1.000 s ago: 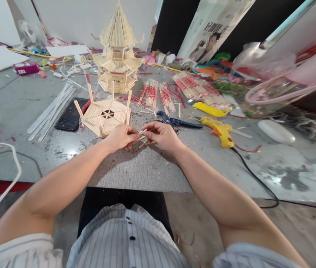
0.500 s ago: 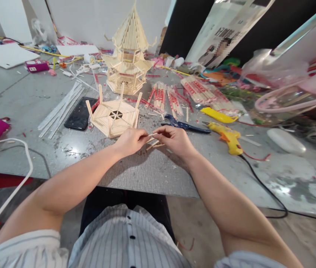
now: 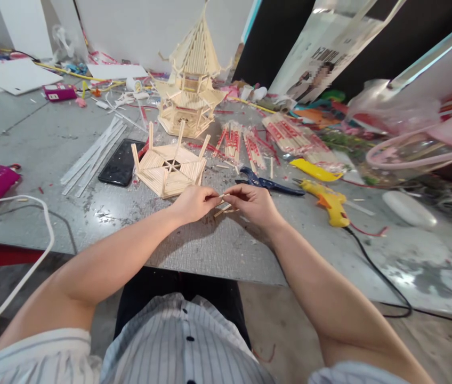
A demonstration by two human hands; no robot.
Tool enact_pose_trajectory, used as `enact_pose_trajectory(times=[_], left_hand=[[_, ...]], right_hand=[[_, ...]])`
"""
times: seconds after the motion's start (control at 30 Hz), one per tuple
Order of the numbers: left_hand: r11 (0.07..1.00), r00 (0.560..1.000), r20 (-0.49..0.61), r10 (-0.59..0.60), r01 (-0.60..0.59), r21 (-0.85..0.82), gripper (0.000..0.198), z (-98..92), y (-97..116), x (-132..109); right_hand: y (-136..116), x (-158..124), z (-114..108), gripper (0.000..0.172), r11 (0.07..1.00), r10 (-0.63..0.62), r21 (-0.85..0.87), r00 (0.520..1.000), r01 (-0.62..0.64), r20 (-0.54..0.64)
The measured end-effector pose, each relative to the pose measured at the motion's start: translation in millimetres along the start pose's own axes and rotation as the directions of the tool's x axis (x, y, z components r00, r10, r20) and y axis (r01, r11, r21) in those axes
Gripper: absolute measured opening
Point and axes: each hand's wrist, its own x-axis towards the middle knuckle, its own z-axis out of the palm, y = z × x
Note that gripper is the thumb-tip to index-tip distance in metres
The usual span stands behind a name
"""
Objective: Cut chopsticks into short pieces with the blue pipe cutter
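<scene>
Scraps and tools crowd the grey table (image 3: 210, 256) in front of me, and near its front edge 2 bare hands work fingertip to fingertip. The left hand (image 3: 192, 204) has its thumb and forefinger nearly closed on 1 end of a thin wooden stick (image 3: 224, 196); the right hand (image 3: 255, 205) pinches the same piece from the other side, its fingers curled in. I can't tell whether the stick touches the tabletop. Loose sticks (image 3: 222, 210) show just below the right fingers.

Just beyond the left hand sits a 6-sided wooden frame (image 3: 152, 173), open at its middle, with at least 4 posts standing up from its rim. Behind that, a wooden tower (image 3: 194, 58) stands upright with a pointed roof. To the left of the frame lie a dark phone (image 3: 117, 162) and a bundle of white strips (image 3: 94, 154).

Past the right hand I can see blue pliers (image 3: 269, 184), then a yellow glue gun (image 3: 330, 202) on its side, its black cord (image 3: 381, 280) trailing off to the right. Sticks in red-marked packets (image 3: 232, 141) lie farther back.
</scene>
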Motion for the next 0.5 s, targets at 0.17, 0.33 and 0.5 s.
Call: enact_pose_trajectory(times=[0.17, 0.33, 0.5], left_hand=[[0.836, 0.936, 0.27, -0.226, 0.329, -0.439, 0.018, -6.8, 5.0, 2.3], [0.771, 0.908, 0.346, -0.236, 0.392, -0.501, 0.016, -8.8, 3.3, 5.0], [0.794, 0.916, 0.323, -0.239, 0.376, -0.477, 0.016, -6.7, 3.2, 6.1]], right_hand=[[-5.5, 0.2, 1.7, 0.024, 0.998, 0.032, 0.055, 0.999, -0.034, 0.033], [-7.7, 1.5, -0.1, 0.026, 0.991, 0.068, 0.111, 0.995, -0.076, 0.074], [-5.8, 2.3, -0.4, 0.027, 0.989, 0.075, 0.123, 0.995, -0.083, 0.065]])
